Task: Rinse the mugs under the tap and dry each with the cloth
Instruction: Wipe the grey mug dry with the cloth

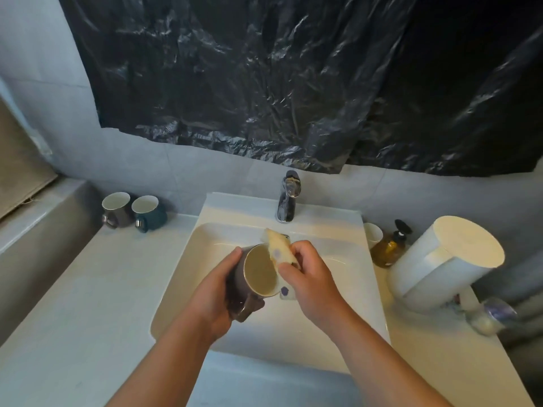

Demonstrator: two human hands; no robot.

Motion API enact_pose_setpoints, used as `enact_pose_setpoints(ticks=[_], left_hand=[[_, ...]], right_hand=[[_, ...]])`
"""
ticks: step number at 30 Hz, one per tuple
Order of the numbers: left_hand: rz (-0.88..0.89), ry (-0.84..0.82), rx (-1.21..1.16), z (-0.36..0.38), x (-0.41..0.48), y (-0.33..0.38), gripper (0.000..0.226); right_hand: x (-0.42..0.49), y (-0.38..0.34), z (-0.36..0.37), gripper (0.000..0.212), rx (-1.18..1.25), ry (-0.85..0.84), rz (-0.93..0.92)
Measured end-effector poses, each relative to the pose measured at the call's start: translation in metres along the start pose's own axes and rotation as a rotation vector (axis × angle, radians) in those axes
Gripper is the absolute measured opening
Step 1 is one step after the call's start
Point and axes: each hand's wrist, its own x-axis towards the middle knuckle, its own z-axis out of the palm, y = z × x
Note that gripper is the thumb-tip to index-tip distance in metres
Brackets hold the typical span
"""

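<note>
The left hand (217, 292) curls its fingers round the wall of a dark grey ceramic mug with a cream inside (260, 271) and holds it tilted over the white rectangular sink (205, 239). The right hand (311, 277) pinches a pale yellow cloth with purple dots (280, 249) against the mug's rim. To dry it well, I would push the cloth down to the bottom, turn the mug with the holding hand, then wipe the outer wall and handle, staying over the basin. No stream shows at the chrome tap (289, 198). Counted: three mugs, this one plus a paler grey mug (117, 211) and a teal mug (150, 214) just beside each other on the white desk (102, 289); one cloth; one tap.
</note>
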Motion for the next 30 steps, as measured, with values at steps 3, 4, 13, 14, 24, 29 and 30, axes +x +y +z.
enact_pose_setpoints(ticks=[3,4,13,14,24,29,30], left_hand=[[0.037,-0.018,-0.004,0.011,-0.010,-0.005,0.040],[0.057,-0.023,-0.015,0.014,-0.013,-0.006,0.041],[0.197,0.117,-0.047,0.012,0.011,-0.014,0.060],[0.209,0.111,-0.050,0.011,0.015,-0.014,0.053],[0.407,-0.002,0.068,-0.018,0.088,-0.016,0.043],[0.542,-0.094,0.086,-0.041,0.108,-0.019,0.048],[0.568,-0.111,0.111,-0.044,0.110,-0.023,0.056]], right_hand=[[-0.010,0.002,-0.011,0.010,-0.033,-0.034,-0.019],[-0.012,0.004,-0.014,0.016,-0.084,-0.036,-0.043],[-0.009,0.017,-0.018,0.022,-0.732,0.151,-0.476],[-0.003,0.018,-0.016,0.016,-0.765,0.122,-0.520],[0.067,0.023,0.023,0.017,-0.698,-0.319,-0.104],[0.089,0.051,0.034,0.020,-0.462,-0.358,-0.206],[0.087,0.055,0.037,0.023,-0.353,-0.399,-0.248]])
